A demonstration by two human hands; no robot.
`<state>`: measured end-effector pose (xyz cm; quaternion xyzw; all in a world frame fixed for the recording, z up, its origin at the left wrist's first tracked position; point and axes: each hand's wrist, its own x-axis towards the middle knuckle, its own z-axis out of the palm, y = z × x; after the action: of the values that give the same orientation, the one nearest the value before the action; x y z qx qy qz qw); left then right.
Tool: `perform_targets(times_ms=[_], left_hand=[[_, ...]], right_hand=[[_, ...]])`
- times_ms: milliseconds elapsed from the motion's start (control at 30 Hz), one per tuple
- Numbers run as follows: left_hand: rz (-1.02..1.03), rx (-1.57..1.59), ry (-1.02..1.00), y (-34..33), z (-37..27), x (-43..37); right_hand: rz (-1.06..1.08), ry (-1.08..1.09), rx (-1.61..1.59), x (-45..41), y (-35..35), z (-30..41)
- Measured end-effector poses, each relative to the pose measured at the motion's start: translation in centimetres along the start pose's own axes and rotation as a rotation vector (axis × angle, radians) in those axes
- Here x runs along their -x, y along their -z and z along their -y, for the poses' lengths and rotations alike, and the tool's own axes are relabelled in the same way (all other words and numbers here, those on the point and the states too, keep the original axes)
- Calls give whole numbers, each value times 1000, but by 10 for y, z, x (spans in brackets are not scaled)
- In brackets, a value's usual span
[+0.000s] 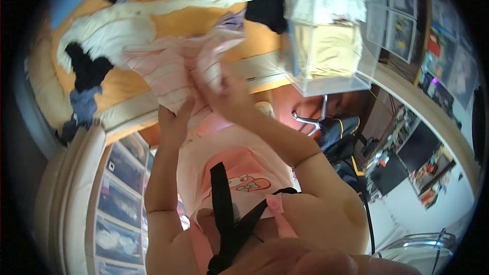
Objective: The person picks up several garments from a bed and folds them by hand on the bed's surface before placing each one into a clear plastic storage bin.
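A pink-and-white striped garment (160, 68) hangs bunched between my two hands, above the front edge of an orange-covered bed (263, 42). My left hand (176, 116) grips its lower left part, thumb on top of the cloth. Slightly blurred, my right hand (227, 97) holds a raised fold of the same garment on the right. The fingertips of the right hand are partly hidden by cloth. Just behind the garment lies a purple patterned cloth (231, 21), and a white garment (110, 30) is spread at the left.
Black clothing (86, 65) and a grey-blue cloth (83, 103) lie at the bed's left. A clear plastic bin (328, 88) with folded clothes stands at its right, near black clothing (266, 0). Clear-fronted drawers (118, 202) are at lower left. A chair (340, 130) stands at right.
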<state>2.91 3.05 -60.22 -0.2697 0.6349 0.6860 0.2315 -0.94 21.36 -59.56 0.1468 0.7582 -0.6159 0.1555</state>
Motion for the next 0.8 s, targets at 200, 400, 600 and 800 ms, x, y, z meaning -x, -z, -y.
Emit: perform_targets(times_ms=[200, 400, 600, 800], left_hand=[[198, 190, 54, -36, -8, 13], [98, 435, 218, -77, -27, 5], [199, 83, 477, -94, -50, -3], [357, -2, 523, -100, -63, 2]], right_hand=[[56, 506, 106, 25, 32, 18], [243, 462, 141, 18, 68, 32], [600, -10, -495, 28, 140, 23], [34, 295, -379, 25, 181, -75]])
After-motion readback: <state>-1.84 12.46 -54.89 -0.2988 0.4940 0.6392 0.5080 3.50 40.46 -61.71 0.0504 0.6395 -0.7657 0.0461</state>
